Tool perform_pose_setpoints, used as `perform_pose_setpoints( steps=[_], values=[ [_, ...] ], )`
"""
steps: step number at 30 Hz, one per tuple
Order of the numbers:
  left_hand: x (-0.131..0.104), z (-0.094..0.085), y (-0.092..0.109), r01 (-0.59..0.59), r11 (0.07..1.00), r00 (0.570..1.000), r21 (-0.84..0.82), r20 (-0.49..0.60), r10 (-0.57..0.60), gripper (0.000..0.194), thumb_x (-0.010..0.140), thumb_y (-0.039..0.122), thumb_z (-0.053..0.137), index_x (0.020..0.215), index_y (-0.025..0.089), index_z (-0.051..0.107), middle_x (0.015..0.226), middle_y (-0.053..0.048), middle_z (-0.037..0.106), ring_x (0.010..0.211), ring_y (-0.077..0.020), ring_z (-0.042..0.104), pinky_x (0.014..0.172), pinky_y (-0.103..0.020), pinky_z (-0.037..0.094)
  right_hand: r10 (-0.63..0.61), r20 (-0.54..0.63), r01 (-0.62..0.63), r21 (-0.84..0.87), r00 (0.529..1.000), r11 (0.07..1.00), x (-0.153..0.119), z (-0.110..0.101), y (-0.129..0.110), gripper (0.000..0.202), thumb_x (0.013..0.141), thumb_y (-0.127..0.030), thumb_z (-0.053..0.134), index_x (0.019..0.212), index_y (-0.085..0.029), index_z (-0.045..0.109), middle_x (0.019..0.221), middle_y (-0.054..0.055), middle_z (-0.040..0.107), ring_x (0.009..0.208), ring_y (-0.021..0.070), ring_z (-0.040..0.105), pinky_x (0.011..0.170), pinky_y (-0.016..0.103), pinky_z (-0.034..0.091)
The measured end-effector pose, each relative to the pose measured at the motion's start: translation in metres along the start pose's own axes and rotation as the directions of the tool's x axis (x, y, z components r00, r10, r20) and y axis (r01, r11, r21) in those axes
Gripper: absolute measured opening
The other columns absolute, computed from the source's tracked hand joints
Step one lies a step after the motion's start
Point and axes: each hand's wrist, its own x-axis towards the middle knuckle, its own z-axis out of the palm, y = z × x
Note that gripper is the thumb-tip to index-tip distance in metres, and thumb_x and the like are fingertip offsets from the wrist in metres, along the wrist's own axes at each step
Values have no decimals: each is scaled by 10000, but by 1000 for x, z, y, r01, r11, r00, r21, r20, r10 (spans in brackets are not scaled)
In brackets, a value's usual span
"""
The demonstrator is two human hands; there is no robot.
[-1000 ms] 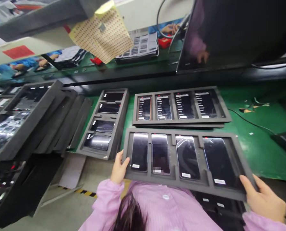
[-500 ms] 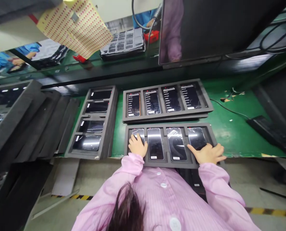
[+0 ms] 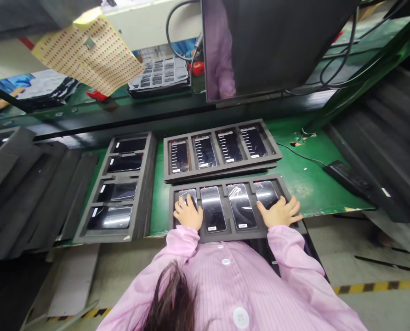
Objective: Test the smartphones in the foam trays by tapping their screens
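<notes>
Right in front of my body lies a dark grey foam tray [image 3: 230,236] with smartphones in its slots, their screens dark. My left hand [image 3: 188,214] rests over the leftmost phone [image 3: 187,193], fingers spread and covering most of it. At the other end, my right hand [image 3: 280,212] lies across the rightmost phone [image 3: 265,193] and the tray's right side, thumb and fingers apart. Between my hands, two phones show fully: one at centre left [image 3: 213,209] and one at centre right [image 3: 241,207], each with a small white label low on its screen.
Behind sits another foam tray [image 3: 222,169] of phones showing lists. A stacked foam tray [image 3: 141,184] of phones stands left, beside leaning foam trays [image 3: 42,193]. A monitor [image 3: 267,46] overhangs the green bench [image 3: 315,188]. A black adapter [image 3: 346,179] with cable lies right.
The whole view has shifted, so the bench things appear further left and the foam stack at right shows more. Both hands stay at the same places on the front tray.
</notes>
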Motion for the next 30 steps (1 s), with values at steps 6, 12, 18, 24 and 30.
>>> perform_pose_setpoints(
  steps=[6,12,18,24,30],
  values=[
    [-31,5,34,-287,956,948,-67,123,293,616,764,497,426,1314,227,368,1327,-125,371,1093,-308,392,800,-403,392,-200,305,216,-21,931,976,-36,-9,-46,718,668,-677,502,999,-40,526,983,228,515,909,338,468,721,409,342],
    [-10,16,66,-119,993,981,-28,153,122,712,717,484,478,1353,212,305,1382,-130,306,1016,-302,420,762,-419,413,-162,324,191,-61,932,980,-36,2,-64,750,621,-709,513,956,-39,514,962,211,514,898,324,474,714,393,356],
    [-4,19,82,-74,997,989,-18,128,76,621,721,374,481,1313,228,367,1315,-130,383,1029,-314,416,770,-449,406,-156,282,164,-7,947,986,-31,5,-67,619,630,-620,561,929,-79,517,944,193,524,881,306,487,685,369,375],
    [-10,15,73,-83,994,983,-67,159,92,594,751,409,486,1303,213,387,1330,-152,383,1084,-341,427,816,-487,405,-185,272,175,60,944,983,-34,4,-65,647,640,-589,578,979,-42,516,944,214,525,899,323,486,701,386,379],
    [-10,-101,59,-521,707,794,-478,34,607,453,825,375,378,1213,163,481,1243,-126,508,1128,-245,473,948,-424,398,-396,-3,369,374,918,851,-36,-5,-21,587,745,-540,470,1102,-74,478,1006,177,523,956,290,465,819,429,371]
  ],
)
